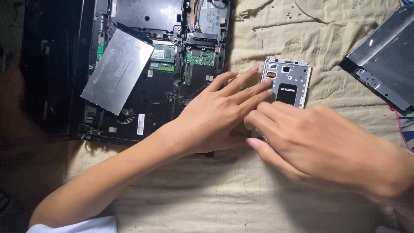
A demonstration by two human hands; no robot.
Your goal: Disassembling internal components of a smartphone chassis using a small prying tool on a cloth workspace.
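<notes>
- A white smartphone with its back cover off lies on a wrinkled cream quilted cloth, its dark battery showing.
- The left hand lies flat, fingers spread, tips touching the phone's left edge.
- The right hand covers the phone's lower end, fingers curled together; what they pinch is hidden.
- Left of the phone, an opened black laptop base shows green circuit boards and a loose silver rectangular drive.
- Right of the phone, a grey flat optical drive.
- The phone looks partly dismantled; battery and frame remain in place.
</notes>
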